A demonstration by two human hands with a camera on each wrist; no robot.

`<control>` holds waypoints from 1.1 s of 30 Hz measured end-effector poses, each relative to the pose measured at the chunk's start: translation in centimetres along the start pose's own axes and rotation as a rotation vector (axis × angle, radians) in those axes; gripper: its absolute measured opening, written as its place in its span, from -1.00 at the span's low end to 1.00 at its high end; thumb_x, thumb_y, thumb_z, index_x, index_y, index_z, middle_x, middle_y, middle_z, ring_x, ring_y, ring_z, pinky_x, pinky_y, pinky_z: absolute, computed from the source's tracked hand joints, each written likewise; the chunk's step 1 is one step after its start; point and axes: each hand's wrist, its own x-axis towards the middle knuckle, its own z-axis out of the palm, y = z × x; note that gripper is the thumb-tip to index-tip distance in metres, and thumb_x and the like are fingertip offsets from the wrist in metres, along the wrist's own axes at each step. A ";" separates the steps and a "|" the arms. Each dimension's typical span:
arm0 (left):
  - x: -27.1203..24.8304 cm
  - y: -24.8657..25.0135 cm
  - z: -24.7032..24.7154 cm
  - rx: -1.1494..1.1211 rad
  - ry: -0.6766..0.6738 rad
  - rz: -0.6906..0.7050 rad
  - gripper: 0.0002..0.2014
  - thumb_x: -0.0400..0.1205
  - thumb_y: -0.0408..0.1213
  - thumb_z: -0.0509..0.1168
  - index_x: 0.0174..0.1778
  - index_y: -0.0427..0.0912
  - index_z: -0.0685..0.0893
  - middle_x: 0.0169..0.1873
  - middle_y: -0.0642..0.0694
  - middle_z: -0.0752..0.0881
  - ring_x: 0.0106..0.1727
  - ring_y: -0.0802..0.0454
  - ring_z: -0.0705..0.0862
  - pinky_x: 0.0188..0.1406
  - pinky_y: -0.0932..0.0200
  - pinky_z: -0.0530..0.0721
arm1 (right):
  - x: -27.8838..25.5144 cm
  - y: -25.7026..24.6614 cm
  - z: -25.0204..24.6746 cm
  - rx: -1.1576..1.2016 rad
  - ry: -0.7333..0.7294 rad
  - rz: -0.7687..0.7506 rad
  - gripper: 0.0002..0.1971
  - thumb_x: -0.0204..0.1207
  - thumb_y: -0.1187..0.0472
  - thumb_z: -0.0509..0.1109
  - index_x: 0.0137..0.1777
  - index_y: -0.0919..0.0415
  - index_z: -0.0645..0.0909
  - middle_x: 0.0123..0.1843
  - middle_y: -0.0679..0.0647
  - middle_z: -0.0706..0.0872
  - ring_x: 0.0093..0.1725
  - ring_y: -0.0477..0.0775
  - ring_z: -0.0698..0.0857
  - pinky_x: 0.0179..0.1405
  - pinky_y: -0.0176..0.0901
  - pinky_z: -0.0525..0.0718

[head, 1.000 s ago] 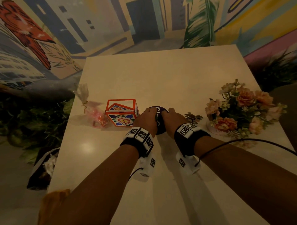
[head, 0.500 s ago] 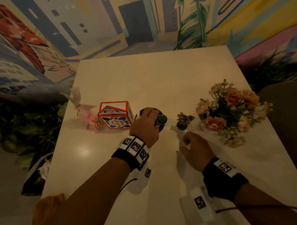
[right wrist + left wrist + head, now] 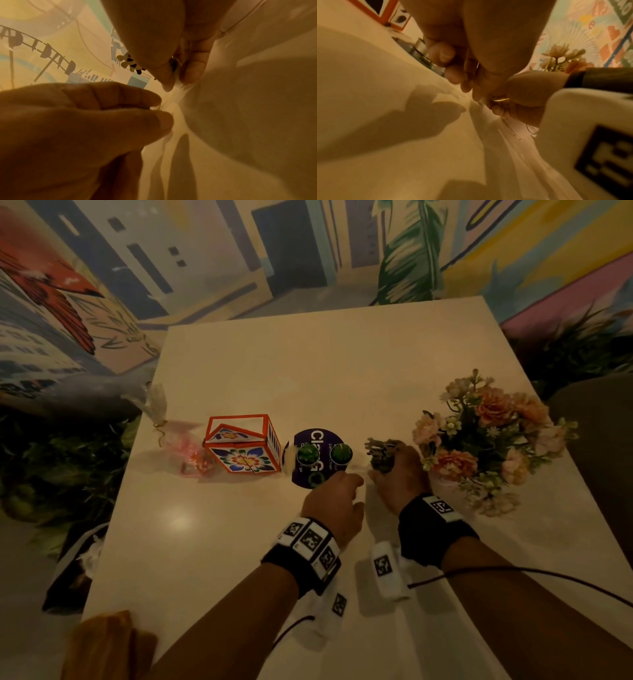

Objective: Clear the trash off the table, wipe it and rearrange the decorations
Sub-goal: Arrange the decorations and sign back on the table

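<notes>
Rearranging decorations, I judge: right grip (image 3: pixel 400 477) curls round the small dark spiky ornament (image 3: pixel 382 451) beside the pink flower bouquet (image 3: pixel 489 436) on the cream table (image 3: pixel 325 371); left grip (image 3: pixel 334 501) is pinched, contents unclear; next needs upright placement.

Painted city mural (image 3: pixel 102 285) behind, leafy plants (image 3: pixel 51 467) at left, dark bag (image 3: pixel 72 570) on floor.
</notes>
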 end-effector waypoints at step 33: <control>2.3 8.8 3.0 -0.268 -0.118 -0.038 -0.49 0.59 -0.07 0.32 0.44 -0.13 0.43 0.11 -0.11 0.67 0.10 -0.15 0.64 0.07 0.10 0.59 | -5.0 10.3 -10.3 0.482 -0.045 0.041 -0.51 0.36 0.28 0.57 0.26 0.02 0.52 -0.09 -0.18 0.74 0.08 0.27 0.73 -0.07 -0.17 0.72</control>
